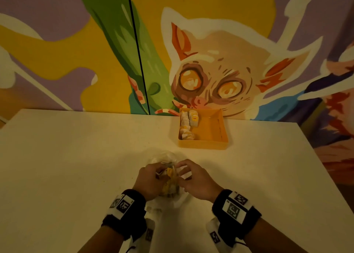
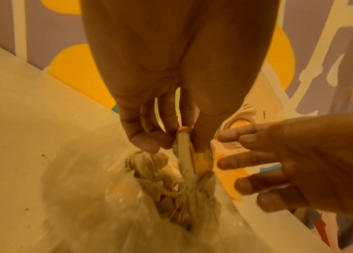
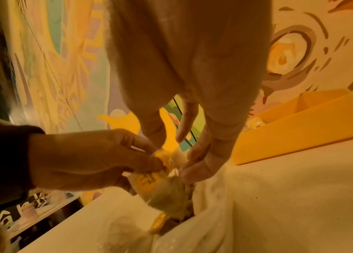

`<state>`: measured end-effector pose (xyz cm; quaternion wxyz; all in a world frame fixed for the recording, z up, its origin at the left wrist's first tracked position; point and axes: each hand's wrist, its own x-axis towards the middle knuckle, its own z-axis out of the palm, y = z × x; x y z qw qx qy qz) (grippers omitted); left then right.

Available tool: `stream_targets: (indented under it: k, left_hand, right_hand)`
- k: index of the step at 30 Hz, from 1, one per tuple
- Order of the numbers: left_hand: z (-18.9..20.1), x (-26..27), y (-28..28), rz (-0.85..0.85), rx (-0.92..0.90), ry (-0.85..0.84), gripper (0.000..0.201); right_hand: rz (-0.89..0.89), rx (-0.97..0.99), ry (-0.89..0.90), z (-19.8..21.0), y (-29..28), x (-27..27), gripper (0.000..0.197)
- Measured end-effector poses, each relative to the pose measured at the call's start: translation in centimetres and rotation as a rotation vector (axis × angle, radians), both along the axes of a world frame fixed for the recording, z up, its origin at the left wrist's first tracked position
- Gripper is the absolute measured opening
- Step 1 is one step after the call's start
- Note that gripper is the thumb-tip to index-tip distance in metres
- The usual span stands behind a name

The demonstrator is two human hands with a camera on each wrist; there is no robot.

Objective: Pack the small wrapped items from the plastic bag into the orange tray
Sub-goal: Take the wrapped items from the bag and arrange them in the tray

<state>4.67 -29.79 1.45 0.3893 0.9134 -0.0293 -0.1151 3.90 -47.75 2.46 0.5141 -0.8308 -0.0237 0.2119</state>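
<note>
Your left hand (image 1: 151, 182) is at the mouth of the plastic bag (image 1: 162, 157), its thumb and fingers pinched on a wrapped item (image 2: 184, 154) that stands partly out of the bag's contents; the left wrist view shows the pale wrapper with a yellow edge clamped between the fingertips (image 2: 147, 142). Your right hand (image 1: 193, 180) is on the bag's other side, close beside the left. In the head view it has something white (image 1: 184, 171) under the curled fingers, and in the right wrist view its fingertips (image 3: 192, 169) touch the bunched wrappers and the bag's rim. Whether it truly grips a wrapper or the plastic, you cannot tell from these views.

The bag lies on the surface (image 1: 76, 166) directly before you, open towards your hands, with more wrapped items (image 2: 156, 181) heaped inside.

The orange tray (image 1: 203, 144) sits farther back and slightly right, against the rear edge of the surface, well apart from the bag. A row of packed items (image 1: 185, 126) lines its left side, with a short second row beside it at the far end; the right portion of the tray shows bare floor.

A painted mural (image 1: 210, 70) of a wide-eyed animal covers the wall behind.
</note>
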Motion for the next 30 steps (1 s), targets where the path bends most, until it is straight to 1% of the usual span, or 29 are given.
stream_targets:
  k: [2,4,5,7,9,11,13,16,19,21,22,24,27,28,30]
  left_hand:
    - [0.5,0.0,0.3,0.005,-0.032,-0.024,0.018]
    - [0.9,0.0,0.6,0.043,-0.077,-0.004,0.011]
    - [1.0,-0.1,0.6,0.081,-0.14,0.024,0.009]
    - [1.2,-0.4,0.6,0.181,-0.331,0.121,0.009]
    - [1.9,-1.0,0.4,0.282,-0.523,0.232,0.011]
    - [2.3,-1.4,0.2,0.348,-0.667,0.321,0.014]
    - [2.3,-1.5,0.1,0.393,-0.748,0.37,0.018]
    - [2.4,-1.5,-0.1,0.465,-0.867,0.453,0.021]
    - [2.8,-1.6,-0.3,0.521,-1.025,0.536,0.023]
    - [3.1,-1.6,-0.4,0.533,-1.108,0.577,0.023]
    - [3.3,-1.6,-0.5,0.512,-1.12,0.584,0.023]
    - [3.3,-1.6,-0.8,0.475,-1.074,0.578,0.026]
    - [3.1,-1.5,-1.1,0.464,-1.017,0.558,0.042]
    - [3.0,-1.4,-1.1,0.466,-1.006,0.549,0.045]
    - [3.1,-1.4,-1.0,0.492,-0.994,0.531,0.046]
  right_hand:
    - [0.012,0.053,-0.001,-0.1,0.6,-0.1,0.041]
    - [0.018,0.097,-0.034,-0.4,1.2,0.0,0.044]
    - [0.01,0.119,-0.048,-0.5,1.5,0.1,0.042]
    - [-0.02,0.141,-0.07,-0.7,1.8,0.4,0.035]
    - [-0.042,0.122,-0.093,-0.6,2.0,0.6,0.028]
    - [-0.066,0.109,-0.098,-0.8,2.3,0.8,0.022]
    - [-0.097,0.105,-0.083,-0.9,2.5,0.8,0.018]
    - [-0.115,0.103,-0.069,-1.0,2.7,0.8,0.018]
    - [-0.132,0.112,-0.071,-1.0,2.7,0.8,0.018]
    - [-0.133,0.123,-0.087,-0.9,2.7,0.7,0.013]
    - [-0.131,0.126,-0.096,-0.8,2.8,0.7,0.01]
    - [-0.147,0.127,-0.11,-0.5,2.9,0.6,0.014]
    - [-0.174,0.117,-0.116,-0.1,2.6,0.7,0.014]
    - [-0.155,0.12,-0.121,0.0,2.5,0.6,0.013]
    - [-0.114,0.14,-0.122,0.3,2.4,0.5,0.01]
